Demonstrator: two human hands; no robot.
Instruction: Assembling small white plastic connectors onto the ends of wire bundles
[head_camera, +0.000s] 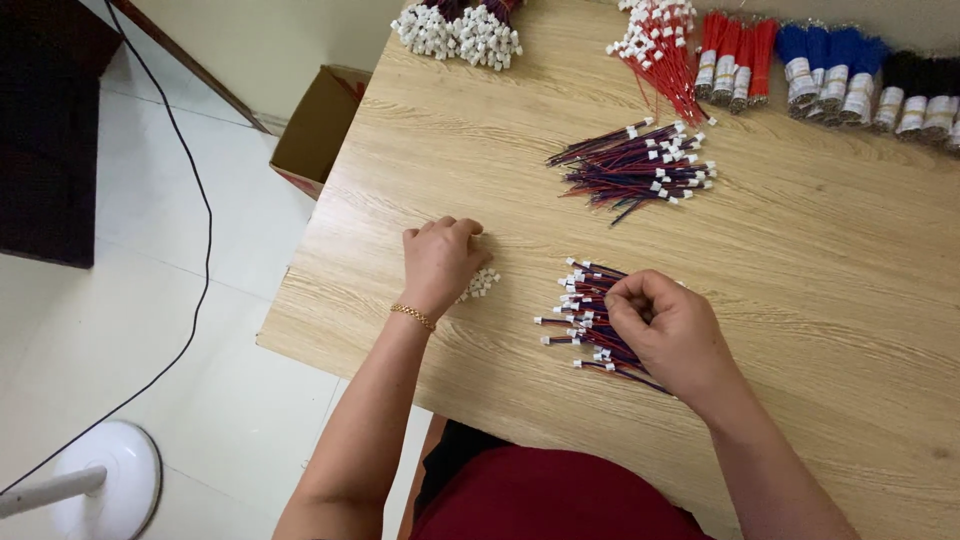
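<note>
Wooden table (800, 300): left hand (440, 262) curled over white connectors (483, 283); right hand (665, 325) gripping wire bundle (585, 315).

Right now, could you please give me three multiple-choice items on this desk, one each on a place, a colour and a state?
1. Where do the small white connectors lie?
A. under the left hand
B. in the cardboard box
C. on the floor

2. What colour are the taped bundles between the red and black ones?
A. green
B. blue
C. yellow

3. How is the right hand?
A. flat and open
B. off the table
C. curled on the wire pile

Answers:
1 A, they show beside its fingers.
2 B, blue wires there.
3 C, its fingers are bent over the wires.
</note>
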